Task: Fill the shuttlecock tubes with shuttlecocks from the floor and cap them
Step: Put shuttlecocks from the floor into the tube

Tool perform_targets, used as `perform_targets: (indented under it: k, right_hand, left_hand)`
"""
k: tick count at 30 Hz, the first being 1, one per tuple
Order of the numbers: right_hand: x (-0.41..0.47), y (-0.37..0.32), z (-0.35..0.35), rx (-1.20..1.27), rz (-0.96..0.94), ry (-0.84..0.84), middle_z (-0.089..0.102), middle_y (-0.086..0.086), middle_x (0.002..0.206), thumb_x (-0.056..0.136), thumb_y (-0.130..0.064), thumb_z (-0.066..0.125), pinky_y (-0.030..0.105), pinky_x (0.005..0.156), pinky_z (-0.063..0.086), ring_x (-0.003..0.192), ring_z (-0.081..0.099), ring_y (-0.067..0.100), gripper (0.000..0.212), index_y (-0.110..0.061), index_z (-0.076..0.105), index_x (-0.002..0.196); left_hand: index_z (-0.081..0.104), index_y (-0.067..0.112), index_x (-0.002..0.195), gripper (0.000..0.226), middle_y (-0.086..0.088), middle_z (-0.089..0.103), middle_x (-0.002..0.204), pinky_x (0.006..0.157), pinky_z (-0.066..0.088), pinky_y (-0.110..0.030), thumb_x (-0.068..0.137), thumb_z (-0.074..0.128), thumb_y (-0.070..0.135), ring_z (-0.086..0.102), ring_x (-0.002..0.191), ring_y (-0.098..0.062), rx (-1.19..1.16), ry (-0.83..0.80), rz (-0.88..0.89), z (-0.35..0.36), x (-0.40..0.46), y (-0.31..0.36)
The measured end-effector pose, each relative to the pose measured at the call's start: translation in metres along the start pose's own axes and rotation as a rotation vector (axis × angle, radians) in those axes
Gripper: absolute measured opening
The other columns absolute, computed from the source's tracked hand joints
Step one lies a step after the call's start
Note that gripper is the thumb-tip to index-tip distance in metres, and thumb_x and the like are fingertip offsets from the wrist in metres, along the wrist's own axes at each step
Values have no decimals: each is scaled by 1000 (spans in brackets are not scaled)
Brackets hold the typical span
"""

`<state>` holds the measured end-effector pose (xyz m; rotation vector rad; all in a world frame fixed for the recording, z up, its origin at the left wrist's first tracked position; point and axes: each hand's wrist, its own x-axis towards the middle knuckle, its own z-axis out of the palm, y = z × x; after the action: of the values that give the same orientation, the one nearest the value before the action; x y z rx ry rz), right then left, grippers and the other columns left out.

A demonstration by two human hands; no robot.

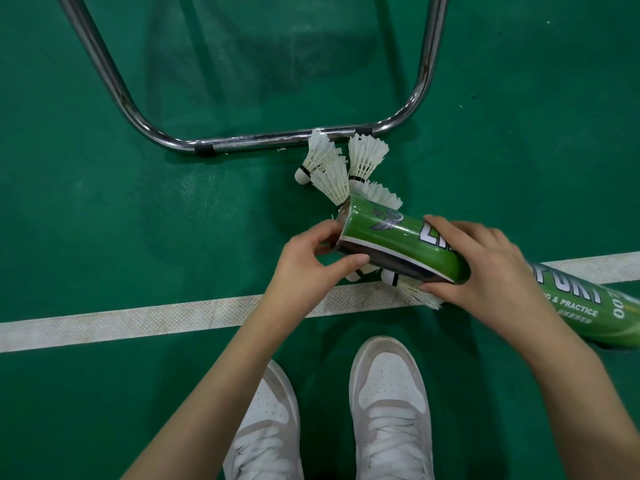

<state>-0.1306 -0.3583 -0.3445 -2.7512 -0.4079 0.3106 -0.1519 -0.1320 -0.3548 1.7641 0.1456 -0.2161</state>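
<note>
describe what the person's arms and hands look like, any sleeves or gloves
Both forearms are bare, no sleeves in view. The left hand and right hand wear no gloves, rings or watch. Fingernails are short and unpainted.

You held a green cardboard shuttlecock tube [398,244] across both hands above a green textured court floor [104,209]. Your right hand [485,268] wrapped the tube's middle; your left hand [308,261] pinched its open end, thumb under the rim. White feather shuttlecocks [346,164] lay clustered just beyond that end, against a bent chrome metal tube frame [263,138]. More feathers [420,294] showed under the tube on a white painted court line [173,315]. Your white lace-up sneakers [388,407] stood below.
</note>
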Motion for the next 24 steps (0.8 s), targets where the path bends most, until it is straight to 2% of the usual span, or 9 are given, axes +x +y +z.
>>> perform_targets:
  k: [3, 6, 10, 13, 17, 20, 24]
  right_hand:
    - [-2, 7, 0, -9, 33, 0, 52, 4, 123, 62, -38, 79, 44, 93, 33, 109, 43, 28, 88, -36, 34, 137]
    - [-4, 15, -1, 0, 61, 5, 52, 5, 122, 62, -37, 80, 45, 93, 34, 109, 44, 29, 88, -35, 35, 137]
    - [-5, 23, -3, 10, 100, 7, 52, 7, 124, 60, -35, 81, 47, 94, 35, 109, 44, 31, 89, -32, 36, 137]
    - [-6, 25, -3, 12, 106, 8, 52, 7, 124, 60, -36, 81, 47, 94, 36, 109, 44, 31, 89, -32, 36, 137]
    - [-6, 26, -3, 12, 101, 5, 51, 7, 124, 61, -38, 80, 46, 94, 35, 109, 44, 31, 88, -32, 35, 137]
    - [-6, 27, -4, 13, 103, 4, 51, 7, 124, 62, -38, 79, 46, 94, 35, 109, 43, 30, 88, -33, 34, 138]
    - [-6, 26, -4, 10, 97, 3, 51, 6, 125, 62, -39, 79, 45, 93, 35, 109, 43, 30, 88, -33, 34, 138]
  left_hand:
    - [61, 34, 96, 31, 18, 66, 97, 94, 47, -25, 79, 73, 10, 60, 100, -2, 53, 50, -9, 1, 0, -9]
    - [55, 41, 97, 39, 12, 62, 107, 91, 47, -26, 80, 72, 10, 56, 104, -5, 95, 87, -30, 3, 0, -19]
    - [55, 33, 103, 36, 13, 61, 107, 86, 46, -19, 81, 71, 10, 55, 103, -3, 114, 51, -76, 7, 1, -31]
    - [54, 30, 114, 41, 14, 56, 113, 92, 43, -20, 82, 68, 8, 51, 106, -3, 194, -5, -57, 17, 3, -39]
    - [53, 17, 128, 48, 6, 51, 126, 97, 38, -21, 83, 66, 5, 48, 116, -9, 258, -49, -10, 29, 10, -43]
    - [54, 12, 125, 44, 2, 52, 126, 88, 42, -22, 83, 66, 5, 54, 108, -16, 299, -81, -26, 36, 14, -43]
    - [52, 14, 125, 44, -3, 55, 115, 85, 47, -37, 83, 64, 6, 56, 99, -21, 364, -92, -43, 41, 13, -49]
